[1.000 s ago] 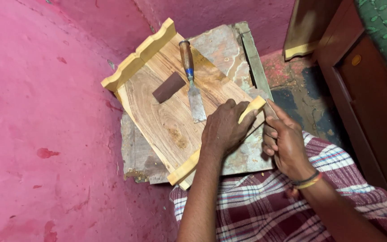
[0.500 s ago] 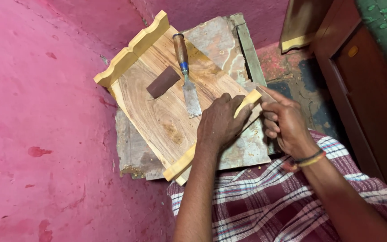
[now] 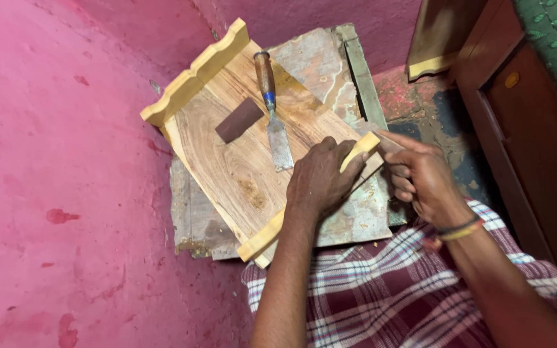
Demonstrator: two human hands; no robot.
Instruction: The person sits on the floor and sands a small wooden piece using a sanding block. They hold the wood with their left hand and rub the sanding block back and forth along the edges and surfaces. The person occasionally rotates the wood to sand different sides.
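Note:
A wooden panel (image 3: 240, 161) with yellow moulded strips on two edges lies on a worn stone slab (image 3: 320, 61). My left hand (image 3: 320, 183) presses down on the near yellow strip (image 3: 262, 238), fingers curled over it. My right hand (image 3: 420, 177) is pinched on a small brown piece (image 3: 387, 138) held against the right end of that strip. On the panel rest a scraper (image 3: 275, 125) with a wooden handle and a dark brown block (image 3: 238, 120), both untouched.
The slab sits on a pink floor (image 3: 53, 193) beside a pink wall. A dark wooden cabinet (image 3: 536, 142) stands at the right, with another yellow-edged wooden piece (image 3: 433, 64) leaning by it. My checked cloth (image 3: 369, 283) covers my lap below.
Both hands stay at the near yellow strip; my right hand has shifted slightly at its end. The view has moved a little.

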